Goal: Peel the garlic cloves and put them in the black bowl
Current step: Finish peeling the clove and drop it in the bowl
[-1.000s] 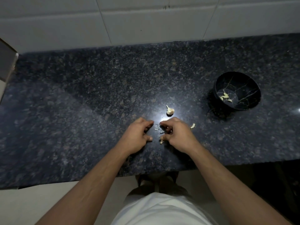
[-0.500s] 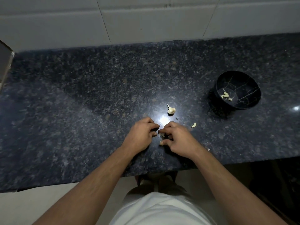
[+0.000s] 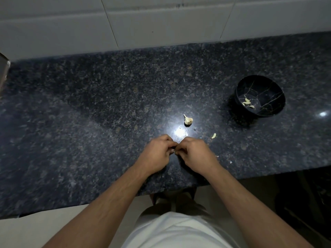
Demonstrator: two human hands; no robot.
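My left hand [image 3: 158,152] and my right hand [image 3: 196,153] meet fingertip to fingertip just above the dark granite counter [image 3: 89,113]. Both have curled fingers pinching a small garlic clove between them; the clove itself is almost wholly hidden. A piece of garlic bulb with a stem [image 3: 188,120] stands beyond the hands. One loose clove [image 3: 213,135] lies to the right of my right hand. The black bowl [image 3: 268,83] with gold veins sits at the far right and holds several peeled cloves [image 3: 248,103].
A white tiled wall [image 3: 161,24] runs along the back of the counter. Small bits of peel [image 3: 231,162] lie near the counter's front edge at the right. A grey object's edge [image 3: 3,72] shows at the far left.
Both hands have drawn together until their fingertips touch, closing the gap seen a second ago. The small bits that lay between them are now covered.
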